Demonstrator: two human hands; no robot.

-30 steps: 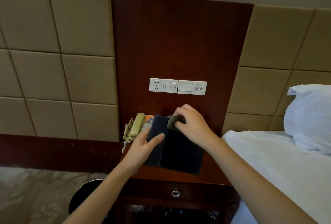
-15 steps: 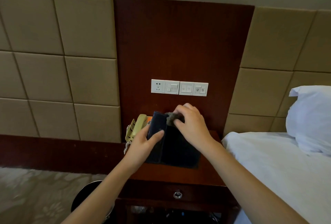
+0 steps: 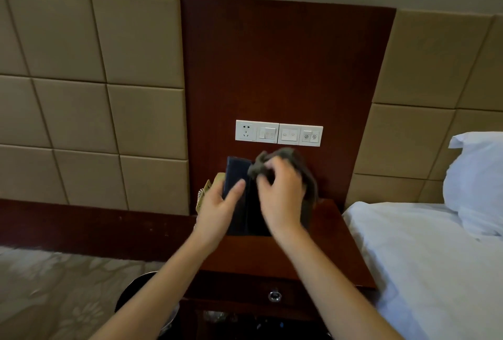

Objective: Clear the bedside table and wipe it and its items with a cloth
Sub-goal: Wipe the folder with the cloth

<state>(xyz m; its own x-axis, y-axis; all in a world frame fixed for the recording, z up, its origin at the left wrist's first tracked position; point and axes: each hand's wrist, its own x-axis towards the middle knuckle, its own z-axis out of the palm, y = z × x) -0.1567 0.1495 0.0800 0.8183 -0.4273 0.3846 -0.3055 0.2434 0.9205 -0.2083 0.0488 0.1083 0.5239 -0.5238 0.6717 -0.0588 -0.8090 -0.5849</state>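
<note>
A dark navy folder point(image 3: 236, 173) is held tilted up over the dark wooden bedside table point(image 3: 324, 233). My left hand point(image 3: 217, 210) grips its left edge, thumb across the front cover. My right hand point(image 3: 283, 198) holds a grey cloth point(image 3: 275, 158) bunched against the folder's upper face; part of the cloth hangs down behind the hand. A beige telephone point(image 3: 209, 190) sits at the table's back left, mostly hidden by the folder and my left hand.
A white switch and socket panel point(image 3: 279, 135) is on the wood wall panel above the table. The bed point(image 3: 435, 258) with a white pillow point(image 3: 479, 181) lies to the right. A round black bin point(image 3: 141, 301) stands on the carpet at the left. The table has a drawer knob point(image 3: 274, 295).
The folder has been lifted and tilted more upright. My right hand has slid down its face with the cloth, which now shows more above the hand.
</note>
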